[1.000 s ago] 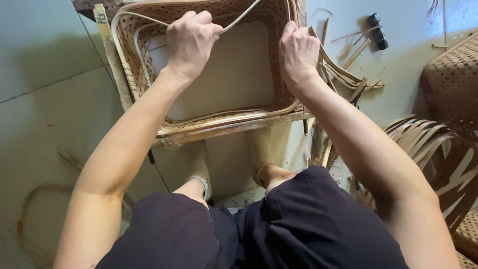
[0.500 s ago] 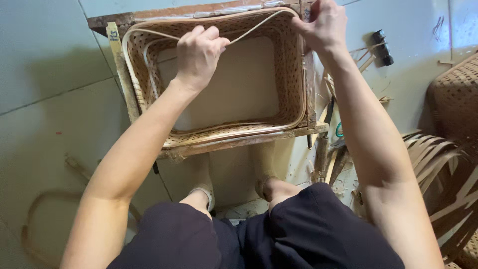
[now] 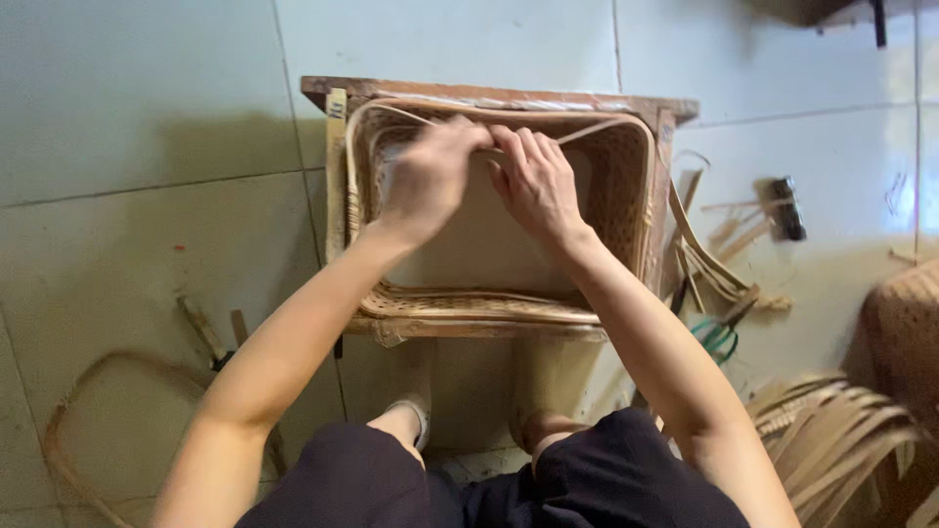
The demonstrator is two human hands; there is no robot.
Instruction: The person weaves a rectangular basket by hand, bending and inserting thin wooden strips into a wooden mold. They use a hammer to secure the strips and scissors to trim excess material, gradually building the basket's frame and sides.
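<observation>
Down by our knees the floor [image 3: 147, 244] is littered: a bent cane hoop [image 3: 68, 420] on our left, loose strips [image 3: 841, 430] and green-handled scissors [image 3: 721, 337] on our right. Above them, the woven basket [image 3: 626, 205] sits on a low wooden stand [image 3: 509, 95]. Our left hand [image 3: 427, 181] and right hand [image 3: 536, 181] meet at its far rim, both pinching a thin cane strip [image 3: 597, 130]. Bent too hard, we reckon it could kink or spring loose. A dark tool [image 3: 785, 207] lies beyond.

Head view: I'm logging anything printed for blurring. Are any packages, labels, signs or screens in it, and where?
No packages, labels, signs or screens show.
Basket: rectangular, tan woven cane, on a wooden frame; both hands at its far rim.
Loose cane strips: lower right on the tiled floor.
</observation>
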